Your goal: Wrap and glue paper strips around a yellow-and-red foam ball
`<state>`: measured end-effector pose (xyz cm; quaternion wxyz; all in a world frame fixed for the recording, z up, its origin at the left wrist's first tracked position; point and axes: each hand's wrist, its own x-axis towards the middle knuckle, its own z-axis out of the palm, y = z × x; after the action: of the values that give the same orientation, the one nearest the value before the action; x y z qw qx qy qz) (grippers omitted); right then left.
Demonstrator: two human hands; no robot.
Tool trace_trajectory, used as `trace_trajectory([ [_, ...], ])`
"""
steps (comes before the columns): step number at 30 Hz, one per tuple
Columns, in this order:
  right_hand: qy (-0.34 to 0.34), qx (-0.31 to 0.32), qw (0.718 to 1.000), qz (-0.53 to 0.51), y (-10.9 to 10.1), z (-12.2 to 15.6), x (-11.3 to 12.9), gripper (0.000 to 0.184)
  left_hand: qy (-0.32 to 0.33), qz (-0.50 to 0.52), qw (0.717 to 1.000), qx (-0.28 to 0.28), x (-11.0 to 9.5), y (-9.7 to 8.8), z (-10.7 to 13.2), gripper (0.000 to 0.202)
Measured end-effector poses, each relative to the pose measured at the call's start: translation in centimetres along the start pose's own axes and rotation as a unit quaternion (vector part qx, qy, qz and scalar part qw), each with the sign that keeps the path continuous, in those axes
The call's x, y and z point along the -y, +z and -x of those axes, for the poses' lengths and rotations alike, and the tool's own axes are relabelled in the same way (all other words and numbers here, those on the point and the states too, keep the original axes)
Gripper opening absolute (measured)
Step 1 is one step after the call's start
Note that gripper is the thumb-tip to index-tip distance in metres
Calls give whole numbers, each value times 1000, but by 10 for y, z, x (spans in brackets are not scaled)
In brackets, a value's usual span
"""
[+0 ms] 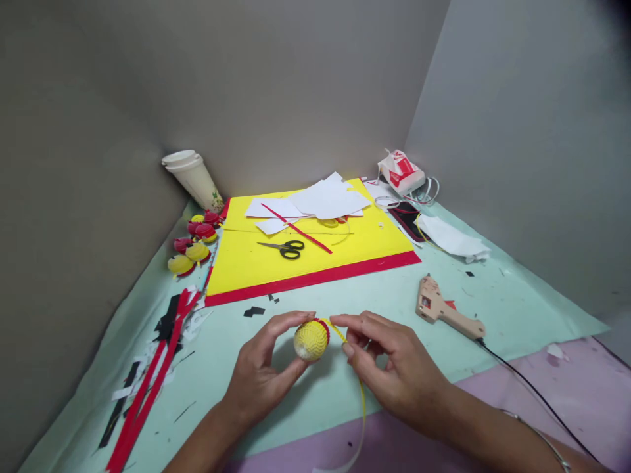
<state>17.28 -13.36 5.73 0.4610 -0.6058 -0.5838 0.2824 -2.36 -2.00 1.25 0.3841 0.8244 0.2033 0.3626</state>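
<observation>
A small rounded piece of yellow corrugated paper [310,341] with a red band along its right edge is gripped between the thumb and fingers of my left hand [263,368]. From its top right runs a narrow yellow paper strip [364,407], ridged near the piece, its tail hanging down towards the table's front. My right hand [389,364] pinches this strip between thumb and index finger, just right of the rounded piece. Beyond my hands, black-handled scissors [290,249] lie on a yellow sheet [256,276] with a red border.
A beige glue gun [448,310] with a black cord lies at the right. Red strips [142,394] and black scraps lie at the left, with several red and yellow pieces [197,251] and a tilted cup [194,177] behind. White paper [328,197] and a tissue pack [401,172] are at the back.
</observation>
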Motion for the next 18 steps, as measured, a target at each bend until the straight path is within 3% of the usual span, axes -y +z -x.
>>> trace_trajectory([
  [18,-11,-3,1000,-3,1,1,0,39,4,-12,1000,11,-3,-1,-1,52],
])
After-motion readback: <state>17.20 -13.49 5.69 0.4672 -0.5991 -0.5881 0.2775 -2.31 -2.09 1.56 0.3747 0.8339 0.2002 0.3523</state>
